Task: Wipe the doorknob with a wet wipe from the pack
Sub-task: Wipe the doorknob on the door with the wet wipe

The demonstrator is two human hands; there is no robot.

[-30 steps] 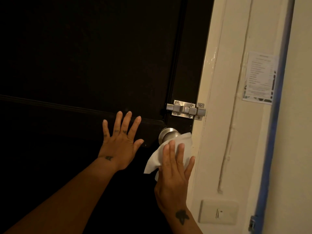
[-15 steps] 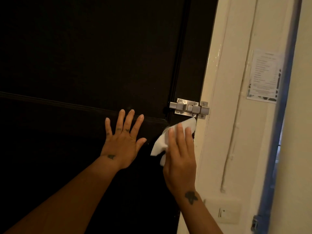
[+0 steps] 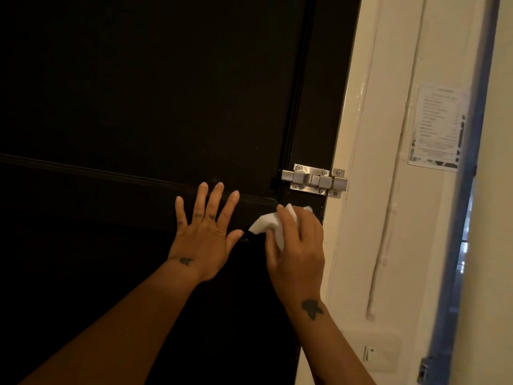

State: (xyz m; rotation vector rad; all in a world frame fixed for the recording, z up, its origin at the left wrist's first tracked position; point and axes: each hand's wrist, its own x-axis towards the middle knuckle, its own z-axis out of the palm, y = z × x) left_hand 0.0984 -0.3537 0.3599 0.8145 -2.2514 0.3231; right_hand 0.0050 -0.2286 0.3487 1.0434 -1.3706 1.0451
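Dim light, head view tilting slightly. Dark door (image 3: 138,93) is filling the left and centre, a raised horizontal moulding (image 3: 83,172) running across it. Left hand (image 3: 204,234) is lying flat against the door just below that moulding, fingers spread wide and pointing up, holding nothing; small tattoo showing at the wrist, forearm entering from the lower left. Just right of its thumb, a white wet wipe (image 3: 268,223) is bunching out from under the right hand (image 3: 297,245). Right hand is curling over the wipe, fingers closing around it and pressing it onto the spot where the doorknob sits, near the door's right edge; the doorknob itself is hiding under wipe and hand, so cannot tell how much of it the wipe is covering. A dark tattoo is showing on the right wrist. Directly above the right hand, a metal slide bolt (image 3: 313,180) is bridging door edge and cream door frame (image 3: 361,218). Further right on the frame, a printed paper notice (image 3: 437,126) is sticking up high, text too blurred to read. Low on the frame, a pale switch plate (image 3: 381,354) is sitting near the right forearm. At far right, a blue-grey strip (image 3: 472,190) is running down the wall edge.
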